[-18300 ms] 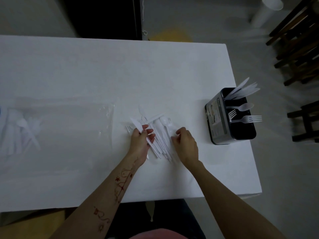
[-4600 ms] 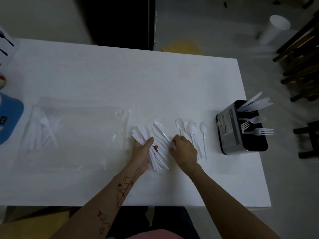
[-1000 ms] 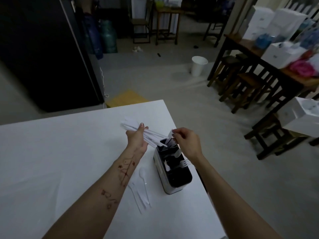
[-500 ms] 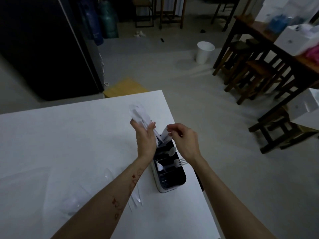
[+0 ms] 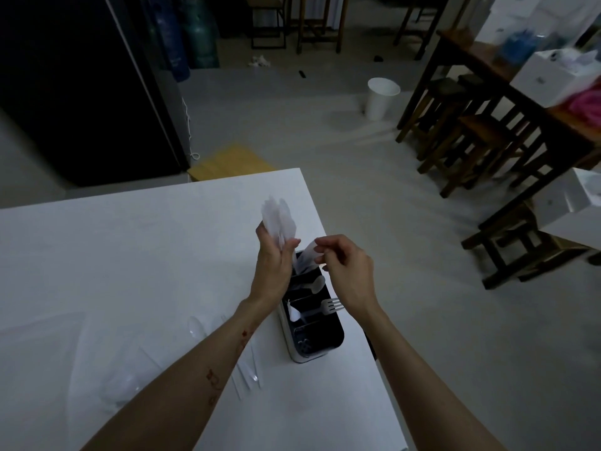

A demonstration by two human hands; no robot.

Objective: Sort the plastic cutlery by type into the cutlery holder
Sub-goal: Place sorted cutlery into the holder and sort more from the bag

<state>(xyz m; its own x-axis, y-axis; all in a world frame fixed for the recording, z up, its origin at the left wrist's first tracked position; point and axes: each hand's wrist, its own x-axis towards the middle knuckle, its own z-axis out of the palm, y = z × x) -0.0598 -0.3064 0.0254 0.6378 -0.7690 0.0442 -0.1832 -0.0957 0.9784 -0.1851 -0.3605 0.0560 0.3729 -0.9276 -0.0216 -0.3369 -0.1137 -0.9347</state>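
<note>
Upended now, the knife bundle stands gripped in the left hand, right hand fingertips pinching a knife over the holder; no legible labels.

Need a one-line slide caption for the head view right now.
Left hand holds a bundle of knives over the cutlery holder while right hand hovers alongside.

Dim room, low light throughout. Floor: pale grey, smooth. White table in the foreground, its far corner toward the middle of the room. Large black panel or cabinet at left, a white cord hanging down its edge. Yellow flat board on the floor just beyond the table. White bin standing on the floor. Dark wooden table at right carrying white boxes; dark wooden stools beneath and beside it. Blue and green water bottles at the back wall.
</note>
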